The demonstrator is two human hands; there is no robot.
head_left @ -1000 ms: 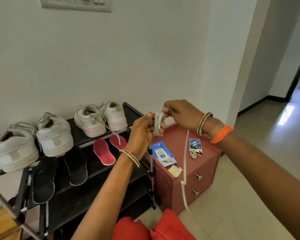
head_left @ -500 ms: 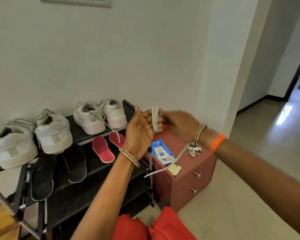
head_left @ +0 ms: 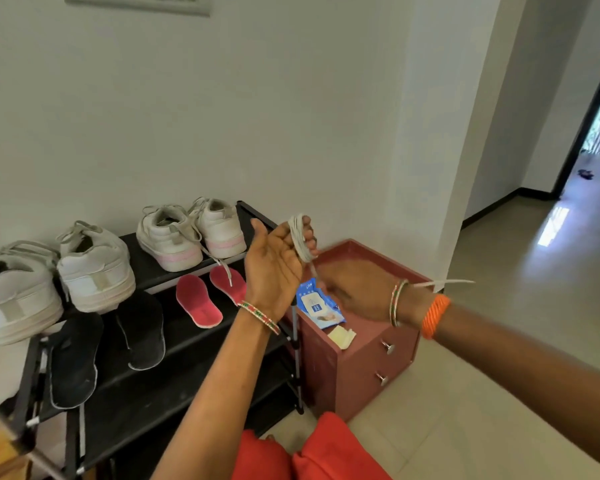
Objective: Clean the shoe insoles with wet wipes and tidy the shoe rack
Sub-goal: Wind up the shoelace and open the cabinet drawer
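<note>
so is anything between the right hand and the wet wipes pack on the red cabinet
Nothing visible blocks it. The right hand hovers just above the wet wipes pack on the red cabinet. But that hand seems to be pulling the lace wound round the left hand, so it isn't free.

Beaded bangles both wrists (head_left: 259, 316), orange thread band (head_left: 435, 316) right, red clothing (head_left: 312, 455).

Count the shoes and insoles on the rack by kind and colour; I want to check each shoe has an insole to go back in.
White shoes: 4
Black insoles: 2
Red insoles: 2
Total: 8, so 4 insoles for 4 shoes.
</note>
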